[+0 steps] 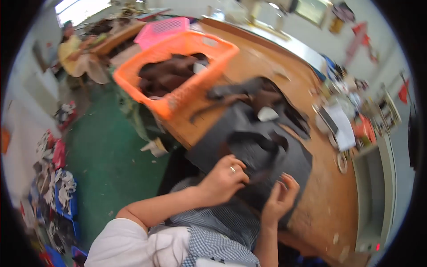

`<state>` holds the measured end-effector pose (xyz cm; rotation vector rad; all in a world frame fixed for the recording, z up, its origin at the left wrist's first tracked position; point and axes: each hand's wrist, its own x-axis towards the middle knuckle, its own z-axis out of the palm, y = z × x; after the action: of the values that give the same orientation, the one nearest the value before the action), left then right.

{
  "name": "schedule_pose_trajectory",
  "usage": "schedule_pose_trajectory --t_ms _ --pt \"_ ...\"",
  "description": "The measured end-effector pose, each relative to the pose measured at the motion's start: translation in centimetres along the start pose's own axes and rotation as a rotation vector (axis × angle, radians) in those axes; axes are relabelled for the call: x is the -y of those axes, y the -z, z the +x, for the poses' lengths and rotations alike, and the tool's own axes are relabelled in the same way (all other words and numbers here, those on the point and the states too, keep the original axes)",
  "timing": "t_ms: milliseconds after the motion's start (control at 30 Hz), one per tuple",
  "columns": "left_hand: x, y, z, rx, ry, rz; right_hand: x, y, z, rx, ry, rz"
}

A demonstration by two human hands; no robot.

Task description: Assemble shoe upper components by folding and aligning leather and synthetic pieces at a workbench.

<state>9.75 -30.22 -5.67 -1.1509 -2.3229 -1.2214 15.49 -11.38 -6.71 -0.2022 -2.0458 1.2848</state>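
My left hand (224,177), with a ring on one finger, presses down on a dark grey sheet of material (249,147) that lies on the wooden table (329,204). Its fingers curl around a dark cut piece (255,140) lying on the sheet. My right hand (280,200) rests on the near edge of the same sheet, fingers bent and pinching its edge. More dark and brown cut pieces (262,95) lie further along the table.
An orange plastic basket (178,95) full of dark brown pieces sits at the table's left edge, a pink basket (162,29) behind it. Papers and small items (342,120) crowd the right side. Another person (73,53) sits at the far left. Green floor (106,151) lies to the left.
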Motion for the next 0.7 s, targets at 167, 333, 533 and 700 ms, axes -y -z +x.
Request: schedule_pose_trajectory --t_ms 167,333,533,700 --pt "-0.5 -1.5 0.6 0.052 0.008 -0.1 0.4 0.7 -0.9 0.185 0.354 -0.222" --pt "-0.6 -1.2 0.1 0.093 0.019 -0.098 1.2 0.8 -0.6 0.385 0.469 -0.37" --pt "0.5 0.9 0.7 0.177 0.013 0.093 1.4 1.2 0.2 0.467 0.378 -0.289" --pt "0.5 0.7 0.6 0.171 -0.012 0.064 2.4 0.8 1.4 0.579 0.238 -0.254"
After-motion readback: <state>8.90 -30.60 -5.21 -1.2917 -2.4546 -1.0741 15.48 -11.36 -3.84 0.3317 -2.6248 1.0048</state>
